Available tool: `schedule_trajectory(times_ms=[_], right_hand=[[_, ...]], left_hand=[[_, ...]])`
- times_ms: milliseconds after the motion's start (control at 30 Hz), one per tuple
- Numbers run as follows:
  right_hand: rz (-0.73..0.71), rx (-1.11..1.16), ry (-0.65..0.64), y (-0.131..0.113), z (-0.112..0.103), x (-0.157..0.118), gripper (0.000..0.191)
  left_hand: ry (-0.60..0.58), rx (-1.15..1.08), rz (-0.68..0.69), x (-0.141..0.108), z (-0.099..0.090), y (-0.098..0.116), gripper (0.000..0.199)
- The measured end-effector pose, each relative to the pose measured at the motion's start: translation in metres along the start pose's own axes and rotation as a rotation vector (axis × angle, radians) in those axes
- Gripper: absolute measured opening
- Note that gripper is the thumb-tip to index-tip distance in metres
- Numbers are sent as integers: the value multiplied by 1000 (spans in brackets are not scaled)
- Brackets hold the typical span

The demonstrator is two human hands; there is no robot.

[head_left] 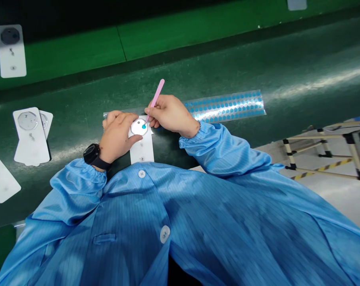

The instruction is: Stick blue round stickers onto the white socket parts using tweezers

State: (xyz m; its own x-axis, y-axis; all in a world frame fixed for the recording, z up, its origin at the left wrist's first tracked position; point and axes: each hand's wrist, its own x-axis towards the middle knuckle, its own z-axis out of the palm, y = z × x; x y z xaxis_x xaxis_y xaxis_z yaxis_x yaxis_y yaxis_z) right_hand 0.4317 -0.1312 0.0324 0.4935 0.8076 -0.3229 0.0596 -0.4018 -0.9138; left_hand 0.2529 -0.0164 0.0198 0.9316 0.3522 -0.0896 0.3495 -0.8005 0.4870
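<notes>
A white panel lies flat on the green work surface, close to my body, with a shiny octagonal inset at its far end. My left hand rests over the panel's left side, thumb and forefinger spread around the inset. Pinched in my right hand are pink tweezers, slanting down to the left. Their tip touches or nearly touches a small blue round sticker on the inset. Beside my right wrist lies a clear sheet of blue round stickers, partly hidden by that hand.
Two overlapping white panels lie at left, with another panel nearer the left edge. One more panel sits on the green strip at the back. A tube-frame rack stands on the floor at right.
</notes>
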Motion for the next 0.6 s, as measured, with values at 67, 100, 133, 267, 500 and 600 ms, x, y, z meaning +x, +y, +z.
schedule_trajectory(times_ms=[67, 100, 133, 267, 500, 600], right_hand=[[6, 1, -3, 0, 0, 0, 29], [9, 5, -4, 0, 0, 0, 29], [12, 10, -6, -1, 0, 0, 28], [22, 24, -9, -2, 0, -1, 28], [0, 9, -9, 1, 0, 0, 29], [-13, 2, -14, 1, 0, 0, 30]], left_hand=[[1, 3, -2, 0, 0, 0, 55], [1, 6, -2, 0, 0, 0, 55], [2, 7, 0, -1, 0, -1, 54], [11, -3, 13, -1, 1, -2, 53], [13, -8, 13, -1, 2, -3, 53], [4, 0, 3, -1, 1, -2, 54]])
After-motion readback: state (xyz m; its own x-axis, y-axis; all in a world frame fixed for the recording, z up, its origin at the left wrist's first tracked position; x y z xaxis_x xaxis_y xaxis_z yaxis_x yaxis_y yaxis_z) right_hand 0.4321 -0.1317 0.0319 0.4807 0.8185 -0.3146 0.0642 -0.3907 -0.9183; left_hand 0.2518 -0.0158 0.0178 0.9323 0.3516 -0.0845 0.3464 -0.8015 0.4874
